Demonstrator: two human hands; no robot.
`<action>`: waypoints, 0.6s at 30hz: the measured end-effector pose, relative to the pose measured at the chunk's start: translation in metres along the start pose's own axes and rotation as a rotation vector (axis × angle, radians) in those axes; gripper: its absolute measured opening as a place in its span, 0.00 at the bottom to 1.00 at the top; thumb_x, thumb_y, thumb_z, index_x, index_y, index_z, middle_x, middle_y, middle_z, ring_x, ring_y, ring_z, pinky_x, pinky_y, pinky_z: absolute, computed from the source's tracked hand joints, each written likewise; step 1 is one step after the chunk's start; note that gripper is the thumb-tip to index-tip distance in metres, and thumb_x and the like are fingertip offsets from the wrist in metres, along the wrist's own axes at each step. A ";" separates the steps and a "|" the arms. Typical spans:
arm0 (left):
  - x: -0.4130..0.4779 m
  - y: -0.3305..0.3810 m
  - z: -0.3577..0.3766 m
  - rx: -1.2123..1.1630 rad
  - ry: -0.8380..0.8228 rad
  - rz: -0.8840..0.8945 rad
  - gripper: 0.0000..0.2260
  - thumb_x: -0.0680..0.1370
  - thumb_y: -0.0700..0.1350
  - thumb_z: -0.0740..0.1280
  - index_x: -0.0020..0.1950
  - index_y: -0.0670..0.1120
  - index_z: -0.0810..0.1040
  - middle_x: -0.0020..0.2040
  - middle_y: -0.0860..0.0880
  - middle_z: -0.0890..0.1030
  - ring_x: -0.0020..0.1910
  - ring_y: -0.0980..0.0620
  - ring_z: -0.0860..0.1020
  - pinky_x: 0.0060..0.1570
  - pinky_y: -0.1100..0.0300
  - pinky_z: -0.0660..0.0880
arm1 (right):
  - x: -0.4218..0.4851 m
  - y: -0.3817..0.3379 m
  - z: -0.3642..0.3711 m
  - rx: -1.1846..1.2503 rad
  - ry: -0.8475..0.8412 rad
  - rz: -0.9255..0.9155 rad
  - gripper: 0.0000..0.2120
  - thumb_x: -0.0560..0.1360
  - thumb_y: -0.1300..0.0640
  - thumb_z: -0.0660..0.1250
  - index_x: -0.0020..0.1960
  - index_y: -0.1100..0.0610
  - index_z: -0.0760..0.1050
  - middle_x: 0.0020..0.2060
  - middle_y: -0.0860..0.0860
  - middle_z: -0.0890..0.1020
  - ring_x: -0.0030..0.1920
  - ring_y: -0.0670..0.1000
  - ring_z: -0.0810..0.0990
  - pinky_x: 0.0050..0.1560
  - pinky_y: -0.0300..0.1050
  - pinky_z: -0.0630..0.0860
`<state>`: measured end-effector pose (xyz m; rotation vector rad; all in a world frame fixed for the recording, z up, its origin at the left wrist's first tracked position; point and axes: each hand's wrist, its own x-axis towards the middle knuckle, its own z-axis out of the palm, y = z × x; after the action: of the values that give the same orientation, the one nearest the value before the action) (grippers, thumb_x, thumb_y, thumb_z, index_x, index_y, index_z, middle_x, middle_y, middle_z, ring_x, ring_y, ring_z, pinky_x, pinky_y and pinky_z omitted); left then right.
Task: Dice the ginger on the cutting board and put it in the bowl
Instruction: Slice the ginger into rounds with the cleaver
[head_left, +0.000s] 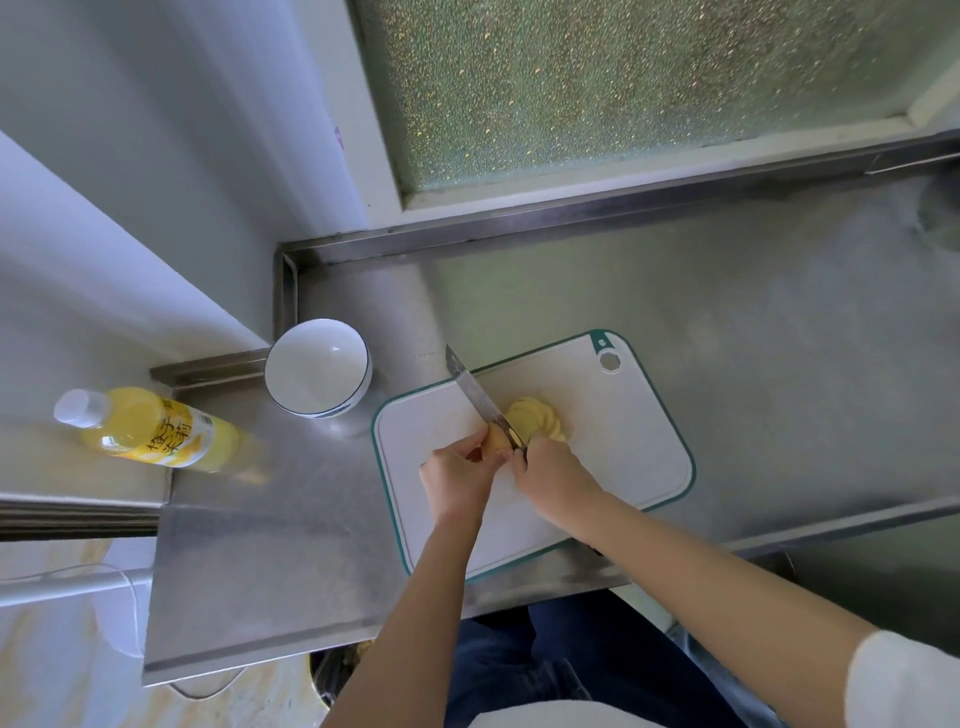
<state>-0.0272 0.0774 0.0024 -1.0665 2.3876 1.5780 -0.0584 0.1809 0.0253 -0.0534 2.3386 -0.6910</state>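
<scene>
The left hand (457, 478) pinches the uncut ginger stub (496, 439); the right hand (550, 478) clasps the knife (475, 395), its blade pointing to eleven o'clock. Slices (537, 422) fan out at two o'clock on the cutting board (623, 447). Nothing looks diced yet, and the bowl (311, 364) at ten o'clock is empty.

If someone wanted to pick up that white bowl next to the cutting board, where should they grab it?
Pinch the rim of the bowl on its right side, the one facing the cutting board, coming down from above. It stands upright and empty, so a thumb can probably slip inside. A raised metal ledge crowds its left side, leaving less room there.
</scene>
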 end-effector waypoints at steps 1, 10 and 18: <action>0.000 0.000 0.000 -0.007 0.002 -0.003 0.17 0.66 0.43 0.76 0.55 0.46 0.82 0.38 0.55 0.80 0.37 0.63 0.76 0.35 0.82 0.67 | 0.001 0.001 0.000 0.003 -0.008 -0.007 0.14 0.81 0.51 0.54 0.52 0.62 0.68 0.31 0.48 0.67 0.40 0.54 0.73 0.40 0.46 0.67; 0.000 0.001 -0.001 -0.090 0.007 -0.072 0.17 0.67 0.43 0.76 0.55 0.47 0.82 0.37 0.60 0.79 0.40 0.61 0.77 0.34 0.81 0.69 | 0.000 0.019 -0.014 -0.049 -0.085 -0.079 0.10 0.81 0.53 0.52 0.48 0.58 0.67 0.41 0.58 0.77 0.42 0.56 0.76 0.41 0.45 0.67; -0.004 -0.004 0.005 -0.118 0.037 -0.062 0.16 0.69 0.45 0.75 0.56 0.50 0.82 0.39 0.65 0.78 0.42 0.65 0.78 0.41 0.76 0.71 | -0.001 0.043 -0.032 -0.056 -0.133 -0.079 0.16 0.79 0.54 0.55 0.33 0.50 0.59 0.34 0.54 0.74 0.38 0.55 0.72 0.39 0.43 0.65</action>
<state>-0.0232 0.0820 -0.0014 -1.1891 2.2847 1.7118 -0.0718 0.2325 0.0245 -0.2116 2.2378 -0.6399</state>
